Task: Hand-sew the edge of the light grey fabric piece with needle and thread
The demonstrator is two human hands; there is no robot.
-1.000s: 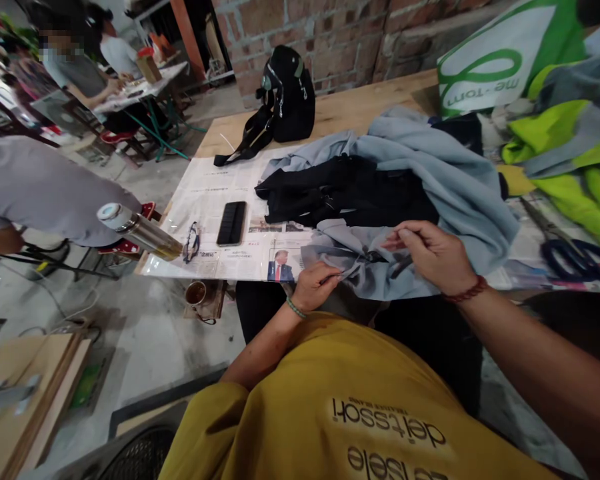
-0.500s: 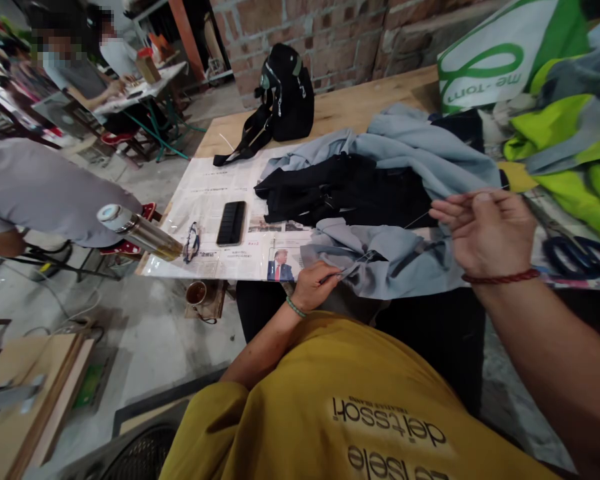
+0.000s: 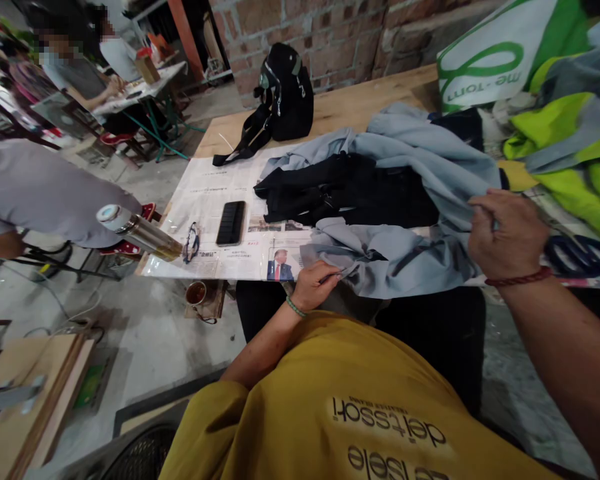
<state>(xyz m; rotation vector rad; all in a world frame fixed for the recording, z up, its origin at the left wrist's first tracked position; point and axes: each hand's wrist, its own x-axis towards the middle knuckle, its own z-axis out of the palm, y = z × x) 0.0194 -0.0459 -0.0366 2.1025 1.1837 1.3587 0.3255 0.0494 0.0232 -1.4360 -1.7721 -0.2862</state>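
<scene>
My left hand (image 3: pixel 314 287) is closed at the near edge of a crumpled grey cloth (image 3: pixel 405 257), pinching its left part. A small thin dark piece shows at the fingertips, too small to name. Farther right, my right hand (image 3: pixel 509 235) is raised by the cloth's right end with its fingers curled together. Whatever is between those fingers is hidden. A black cloth (image 3: pixel 355 193) lies just behind the grey one, with more grey fabric (image 3: pixel 420 143) bunched at its back. Scissors with dark blue handles (image 3: pixel 580 257) lie beyond my right wrist.
Newspaper (image 3: pixel 205 193) covers the table's left part, with a phone (image 3: pixel 231 223), glasses (image 3: pixel 192 242) and a steel flask (image 3: pixel 140 233). Behind are a black bag (image 3: pixel 287 93), a green-white bag (image 3: pixel 500 60) and yellow-green clothing (image 3: pixel 570 140). A person (image 3: pixel 45 190) sits at left.
My right hand has moved right and slightly down, and its fingers have curled in. The thin thread seen running from it is no longer visible. My left hand stays put.
</scene>
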